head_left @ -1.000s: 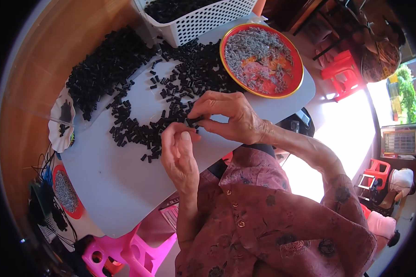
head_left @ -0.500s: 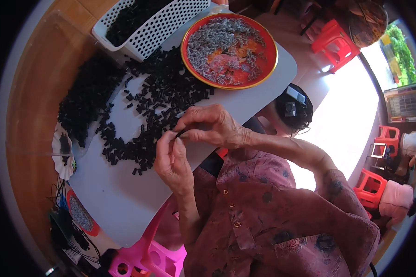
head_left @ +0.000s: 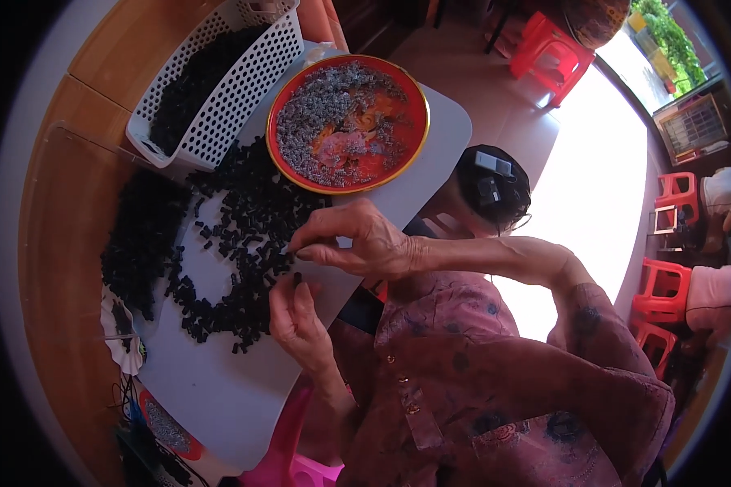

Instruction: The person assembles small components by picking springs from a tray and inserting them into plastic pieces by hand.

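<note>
My left hand (head_left: 302, 321) is closed in a pinch, with a short black plastic tube (head_left: 297, 278) standing up between thumb and forefinger. Just above it, my right hand (head_left: 357, 237) is also pinched; whatever sits at its fingertips is too small to make out. The two hands are apart. Beneath and beyond them lies a spread of loose black tubes (head_left: 256, 207) on the pale table (head_left: 219, 390). A red round tray (head_left: 422, 146) with a gold rim stands past my right hand, holding many small metal springs (head_left: 309, 114).
A white perforated basket (head_left: 240, 93) of black pieces stands at the far left. A darker heap of black pieces (head_left: 134, 243) lies along the left edge. Beyond the table's right side is a person's head (head_left: 495, 191) with a device on it. Red stools (head_left: 662, 288) stand at right.
My hands have come apart from each other; the black tube now shows upright in my left hand. The whole view has shifted, so the tray and basket appear lower and further left.
</note>
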Demonstrator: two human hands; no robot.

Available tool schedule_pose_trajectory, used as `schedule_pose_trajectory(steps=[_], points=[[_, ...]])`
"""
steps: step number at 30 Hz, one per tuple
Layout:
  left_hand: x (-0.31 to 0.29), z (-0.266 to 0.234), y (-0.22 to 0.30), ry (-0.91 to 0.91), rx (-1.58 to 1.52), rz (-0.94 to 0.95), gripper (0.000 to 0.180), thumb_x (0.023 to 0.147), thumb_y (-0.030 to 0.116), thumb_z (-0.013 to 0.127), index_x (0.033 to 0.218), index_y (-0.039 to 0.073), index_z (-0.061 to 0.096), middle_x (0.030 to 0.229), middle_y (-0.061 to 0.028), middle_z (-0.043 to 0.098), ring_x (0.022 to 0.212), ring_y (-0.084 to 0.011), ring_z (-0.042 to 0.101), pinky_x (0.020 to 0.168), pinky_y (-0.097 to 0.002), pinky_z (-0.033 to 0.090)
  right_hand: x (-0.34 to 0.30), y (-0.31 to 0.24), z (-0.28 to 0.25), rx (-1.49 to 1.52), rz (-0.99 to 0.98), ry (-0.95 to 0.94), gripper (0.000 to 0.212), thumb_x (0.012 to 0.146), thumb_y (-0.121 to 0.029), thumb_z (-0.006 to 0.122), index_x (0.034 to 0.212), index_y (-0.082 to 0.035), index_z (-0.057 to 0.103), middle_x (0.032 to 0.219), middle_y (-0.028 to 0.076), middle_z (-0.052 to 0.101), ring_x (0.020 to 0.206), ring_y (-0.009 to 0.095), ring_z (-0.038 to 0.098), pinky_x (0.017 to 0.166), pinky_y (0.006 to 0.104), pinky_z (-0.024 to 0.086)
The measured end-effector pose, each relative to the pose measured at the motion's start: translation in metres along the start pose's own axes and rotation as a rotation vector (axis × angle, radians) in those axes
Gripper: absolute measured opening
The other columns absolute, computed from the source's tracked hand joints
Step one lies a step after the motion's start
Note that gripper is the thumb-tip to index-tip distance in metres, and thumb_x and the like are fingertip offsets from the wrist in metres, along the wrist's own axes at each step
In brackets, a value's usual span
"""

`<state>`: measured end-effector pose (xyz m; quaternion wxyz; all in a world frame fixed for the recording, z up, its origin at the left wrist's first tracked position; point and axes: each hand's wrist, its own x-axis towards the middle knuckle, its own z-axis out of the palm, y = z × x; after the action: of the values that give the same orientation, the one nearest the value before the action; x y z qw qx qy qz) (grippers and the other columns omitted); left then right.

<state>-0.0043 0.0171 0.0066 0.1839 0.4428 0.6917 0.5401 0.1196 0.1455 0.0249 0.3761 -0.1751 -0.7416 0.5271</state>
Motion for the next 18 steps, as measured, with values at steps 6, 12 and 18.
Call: schedule_pose_trajectory(steps=[6, 12, 18], points=[[-0.002, 0.000, -0.002, 0.001, -0.014, 0.014, 0.022, 0.095, 0.014, 0.049, 0.102, -0.005, 0.059, 0.077, -0.0103, 0.063, 0.069, -0.0164, 0.058, 0.067, -0.0274, 0.049, 0.041, 0.012, -0.093, -0.602, -0.174, 0.067, 0.014, 0.076, -0.004, 0.062, 0.089, 0.000, 0.067, 0.082, 0.012, 0.064, 0.074, 0.026, 0.063, 0.069, 0.0354, 0.051], [-0.001, 0.001, -0.004, -0.013, -0.049, 0.037, 0.022, 0.095, 0.012, 0.048, 0.102, -0.006, 0.058, 0.076, -0.0100, 0.062, 0.070, -0.0163, 0.060, 0.067, -0.0274, 0.052, 0.055, 0.031, -0.126, -0.945, -0.053, -0.097, 0.015, 0.078, -0.011, 0.061, 0.087, -0.004, 0.070, 0.087, 0.012, 0.065, 0.079, 0.027, 0.063, 0.071, 0.0394, 0.050], [-0.001, 0.001, -0.002, -0.029, -0.043, 0.045, 0.021, 0.095, 0.011, 0.048, 0.102, -0.006, 0.057, 0.076, -0.0099, 0.062, 0.070, -0.0158, 0.060, 0.065, -0.0272, 0.053, 0.057, 0.034, -0.123, -1.002, 0.022, -0.153, 0.016, 0.079, -0.018, 0.063, 0.086, -0.006, 0.070, 0.085, 0.012, 0.064, 0.078, 0.029, 0.063, 0.069, 0.0417, 0.049]])
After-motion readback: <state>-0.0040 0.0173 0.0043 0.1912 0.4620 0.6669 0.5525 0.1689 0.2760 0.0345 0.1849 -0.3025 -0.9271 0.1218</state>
